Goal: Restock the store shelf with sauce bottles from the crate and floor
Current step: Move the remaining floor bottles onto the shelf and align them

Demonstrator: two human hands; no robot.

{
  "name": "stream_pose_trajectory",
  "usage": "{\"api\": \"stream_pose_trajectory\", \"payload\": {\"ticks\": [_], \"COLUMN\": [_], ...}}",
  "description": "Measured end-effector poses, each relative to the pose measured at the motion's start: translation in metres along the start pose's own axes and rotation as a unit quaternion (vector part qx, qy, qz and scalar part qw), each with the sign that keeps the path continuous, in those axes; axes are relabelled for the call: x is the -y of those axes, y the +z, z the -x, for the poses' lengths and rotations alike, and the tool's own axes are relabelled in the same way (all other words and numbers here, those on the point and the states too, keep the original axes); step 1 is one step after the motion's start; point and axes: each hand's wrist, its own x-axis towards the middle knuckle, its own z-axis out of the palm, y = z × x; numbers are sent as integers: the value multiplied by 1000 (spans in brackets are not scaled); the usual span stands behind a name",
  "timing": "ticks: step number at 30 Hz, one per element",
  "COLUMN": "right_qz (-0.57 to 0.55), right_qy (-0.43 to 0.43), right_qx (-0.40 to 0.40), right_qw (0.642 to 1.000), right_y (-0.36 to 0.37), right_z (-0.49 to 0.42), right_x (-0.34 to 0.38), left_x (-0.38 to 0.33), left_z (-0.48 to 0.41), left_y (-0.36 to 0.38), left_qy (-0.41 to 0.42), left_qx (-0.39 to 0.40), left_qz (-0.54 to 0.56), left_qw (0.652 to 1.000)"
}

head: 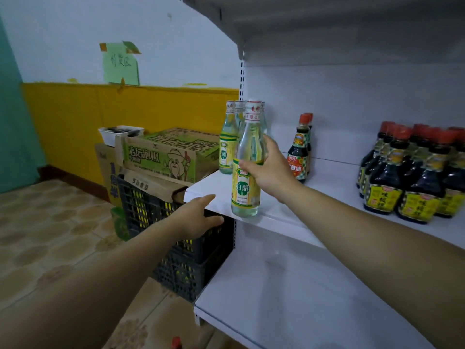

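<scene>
While the head camera is looking down along the white metal shelf [334, 195], I am watching my right hand [270, 170] wrapping its grip around the shoulder of a clear glass vinegar bottle with a yellow-green label and white cap [247, 162]. Its base is sitting at, or just above, the shelf's front edge; I cannot tell which. Behind it, more bottles of the same kind [230, 139] are standing in a row, with dark soy sauce bottles with red caps [412, 172] grouped further right. My left hand [198, 215] is reaching with fingers spread wide and holding nothing, toward the shelf's corner above the black plastic lattice crate [176, 235].

I am judging this bottle to be heavy for its size, being full, rigid, smooth and breakable. Gripping at the labelled body, where paper is giving friction, looks safer than the narrow neck, and setting it down gently matters on hard metal.
</scene>
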Motion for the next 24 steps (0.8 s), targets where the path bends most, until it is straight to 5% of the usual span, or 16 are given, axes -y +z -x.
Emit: {"api": "stream_pose_trajectory", "payload": {"ticks": [8,24], "right_qz": [19,152], "right_qy": [2,-9], "right_qx": [-21,-26], "right_qw": [1000,988], "right_y": [20,91], "right_z": [-62,-136], "right_x": [-35,-46], "left_x": [36,68], "left_z": [-81,-114], "left_y": [9,32], "left_qy": [-29,23], "left_qx": [-58,-124], "left_qz": [-172,-134], "left_qw": [983,983]}}
